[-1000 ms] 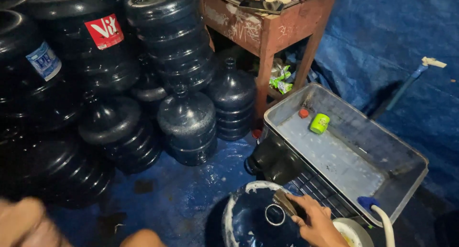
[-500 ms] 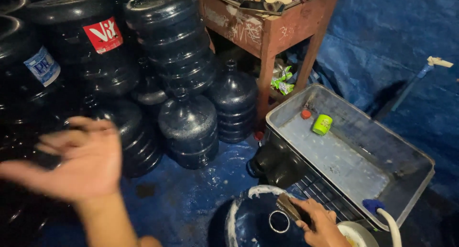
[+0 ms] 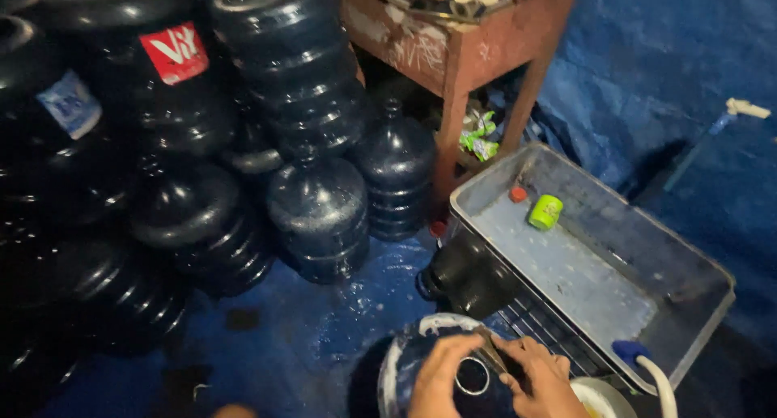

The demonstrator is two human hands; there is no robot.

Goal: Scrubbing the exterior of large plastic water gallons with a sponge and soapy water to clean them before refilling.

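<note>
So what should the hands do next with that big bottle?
Probably steady the bottle with the left hand and work the brush-like tool in the right hand at the open neck, since both hands are already there.

Wet blue floor (image 3: 324, 329): stacked dark jugs (image 3: 320, 216), wooden table (image 3: 453, 54).

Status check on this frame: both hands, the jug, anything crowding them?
Left hand and right hand both on the jug at its neck ring; right holds a thin tool, kind unclear. Grey tub close on the right.
</note>
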